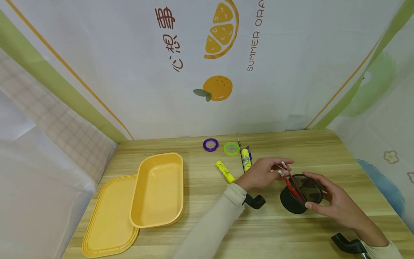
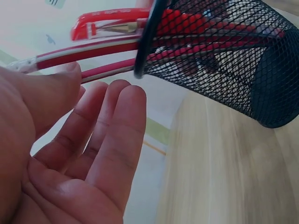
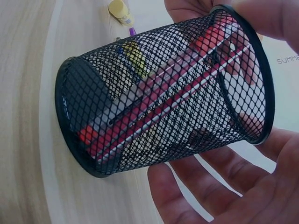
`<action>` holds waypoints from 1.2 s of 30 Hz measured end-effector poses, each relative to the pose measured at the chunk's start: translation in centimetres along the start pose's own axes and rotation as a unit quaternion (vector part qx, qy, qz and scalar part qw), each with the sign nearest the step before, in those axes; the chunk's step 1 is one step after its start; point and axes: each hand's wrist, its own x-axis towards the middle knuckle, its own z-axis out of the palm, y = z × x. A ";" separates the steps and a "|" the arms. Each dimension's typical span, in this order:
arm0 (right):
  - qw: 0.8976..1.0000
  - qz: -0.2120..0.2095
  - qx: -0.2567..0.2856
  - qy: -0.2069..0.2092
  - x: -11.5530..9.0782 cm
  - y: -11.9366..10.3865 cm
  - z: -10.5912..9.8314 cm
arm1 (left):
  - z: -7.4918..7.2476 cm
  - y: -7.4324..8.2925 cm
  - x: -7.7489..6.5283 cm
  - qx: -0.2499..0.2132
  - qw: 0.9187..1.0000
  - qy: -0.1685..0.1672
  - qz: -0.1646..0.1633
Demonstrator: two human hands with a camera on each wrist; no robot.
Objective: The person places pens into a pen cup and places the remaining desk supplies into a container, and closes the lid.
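Note:
A black mesh pen holder point(image 1: 291, 203) is tilted above the right part of the table, its mouth turned up. My right hand point(image 1: 339, 205) grips it near the rim, thumb on the near side and fingers round the far side. Inside lean a red gel pen point(image 2: 112, 23) and two red-and-white striped pencils point(image 2: 93, 53), their upper ends sticking out. My left hand point(image 1: 262, 174) is at those ends, its thumb and a partly hidden finger pinching one pencil. The other fingers of that hand extend beside the holder's mouth in the left wrist view.
Left of the hands lie two yellow glue sticks point(image 1: 225, 172), a dark pencil point(image 1: 240, 144) and a blue pen point(image 1: 249, 153). Behind are a purple tape roll point(image 1: 205, 145) and a green one point(image 1: 226, 148). A yellow box point(image 1: 156, 190) overlaps its lid point(image 1: 110, 219) at left.

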 end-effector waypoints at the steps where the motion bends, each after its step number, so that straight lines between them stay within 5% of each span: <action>1: 1.000 0.000 0.000 0.000 0.0 0.0 0.0 | -0.1 0.0 -0.1 -0.018 1.000 0.000 -0.001; 22: 1.000 0.004 0.002 0.003 -0.2 0.0 0.1 | -2.7 -0.8 -1.5 -0.154 0.987 0.020 -0.046; 36: 1.000 0.006 -0.003 0.002 -0.2 0.2 0.1 | -5.1 -1.7 -1.9 -0.107 0.986 0.119 -0.053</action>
